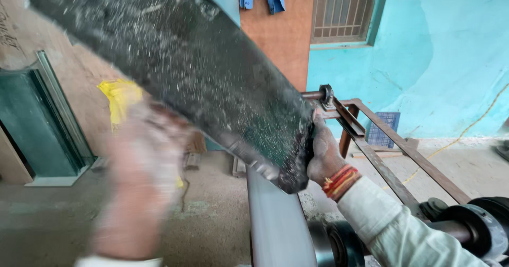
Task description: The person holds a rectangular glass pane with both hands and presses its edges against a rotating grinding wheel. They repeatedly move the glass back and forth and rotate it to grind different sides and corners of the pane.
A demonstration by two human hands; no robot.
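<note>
I am looking down at a large dark sheet [180, 71], speckled with pale dust, slanting from the upper left down to the middle of the view; its top end is running out of the picture, so I cannot tell how long it is. My right hand [323, 153] is gripping the sheet's lower right edge, fingers curled over it, though the fingertips are hiding behind the sheet. My left hand [140, 177] is blurring badly under the sheet's lower left side; I cannot tell whether it is closed on the sheet, merely touching it, or open. Red threads are circling the right wrist above a white sleeve [403, 230]. Below the sheet a grey belt [275, 224] is passing over a dark roller [339, 243], partly cut off at the bottom. A rusty metal frame [382, 140] is standing to the right, before a turquoise wall [440, 55]. A yellow cloth [121, 97] is showing behind, half hidden.
</note>
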